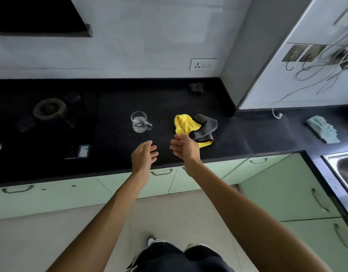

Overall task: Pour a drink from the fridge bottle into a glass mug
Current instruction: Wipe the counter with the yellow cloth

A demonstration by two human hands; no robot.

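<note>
Both hands are empty: the left hand (144, 155) and the right hand (184, 147) reach forward side by side with a small gap between them, fingers relaxed and spread, palms turned partly toward each other, over the near part of the black counter (114, 134). Neither grips anything. The right hand's fingertips overlap the near edge of a yellow-and-grey cloth (194, 127) in the picture; whether they touch it I cannot tell. The glass mug (139, 122) stands upright on the counter just beyond the left hand, handle pointing right toward the cloth, and it looks empty, though clear glass on a dark surface makes that hard to judge. No bottle and no fridge are in view, so the pour has probably not begun and the bottle has yet to be fetched. The main risk I see is the mug itself: transparent against black stone in dim light, its rim is easy to misjudge, and a reaching hand or a bottle neck could knock it over or send the stream wide. A phone (79, 152) lies flat to the near left of the mug, where a spill could reach it. The bunched cloth near the handle could snag a hand going for the mug. A burner (49, 108) sits farther left, well apart.
</note>
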